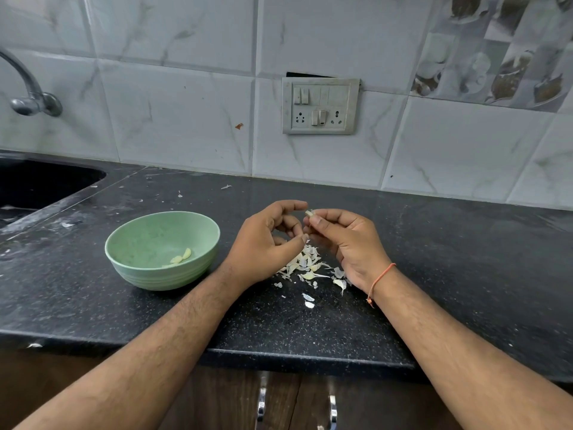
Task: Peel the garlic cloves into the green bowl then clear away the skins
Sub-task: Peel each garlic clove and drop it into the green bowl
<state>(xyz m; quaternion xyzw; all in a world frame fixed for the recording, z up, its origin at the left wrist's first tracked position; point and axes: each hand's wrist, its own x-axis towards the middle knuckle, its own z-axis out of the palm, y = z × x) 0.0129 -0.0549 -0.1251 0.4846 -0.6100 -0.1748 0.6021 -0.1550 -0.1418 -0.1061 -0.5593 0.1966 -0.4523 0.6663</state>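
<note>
A: Left of the scene: what stands on the black bench?

B: A sink at the far left; then the green bowl, upright, holding peeled cloves near its bottom.

A: And the hands?

B: The left hand, fingers curled, reaches its fingertips toward a garlic clove; whether they touch it cannot be told. The right hand, an orange thread at its wrist, pinches that clove between thumb and fingers, above the bench.

A: Beneath them?

B: A heap of skins, between the wrists, just right of the bowl.
</note>
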